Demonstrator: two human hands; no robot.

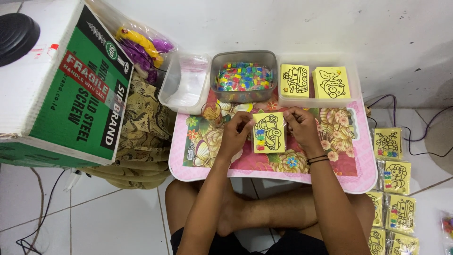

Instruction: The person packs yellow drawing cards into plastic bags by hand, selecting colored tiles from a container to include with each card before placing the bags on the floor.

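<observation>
Both hands (269,127) pinch glossy square card (269,132).

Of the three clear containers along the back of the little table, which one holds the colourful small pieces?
The middle container, darker-walled, filled with multicoloured pieces. The left one holds clear plastic bags; the right one holds yellow picture cards.

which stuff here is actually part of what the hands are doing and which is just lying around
In use:
left hand and right hand holding the yellow car card
small pink table
tub of coloured bits
tray of yellow cards
tray of clear bags
bagged cards on the floor

Lying about:
cardboard box
bag of purple and yellow toys
patterned cloth
cables
</observation>
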